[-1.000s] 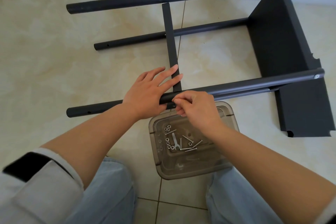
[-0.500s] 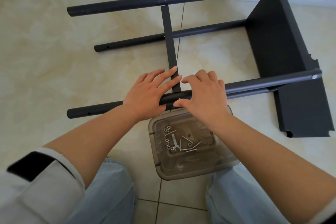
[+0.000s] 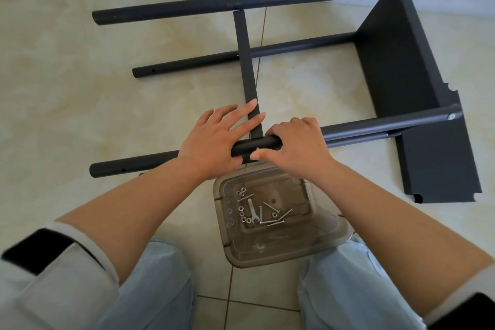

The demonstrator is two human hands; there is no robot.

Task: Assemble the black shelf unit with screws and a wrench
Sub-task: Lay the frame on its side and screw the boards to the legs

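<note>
On the tiled floor, beside the wall, lies the shelf unit, on its side and only part built. Four black poles run out leftward from one shelf panel fixed at the unit's right end; a screw head shows at the near corner of that panel, so that joint reads as made. A second panel lies flat on the floor just right of the near pole, apparently not yet fitted. A flat crossbar spans from the far pole to the near pole about midway along the unit.

Both hands are at the crossbar's near end. The left hand lies over the near pole, fingers straight and resting against the crossbar, thumb under the pole. The right hand wraps the pole just right of that joint, fingers curled over the top, thumb beneath. Whether a screw sits in the joint cannot be told; the hands cover it.

Below the near pole stands a clear tray holding loose screws, nuts and the wrench, untouched.

Judgement: early to middle stage. One panel is mounted; the crossbar joint is being aligned, not tightened. The open holes at the poles' left ends and the stock of hardware suggest several joints remain.
</note>
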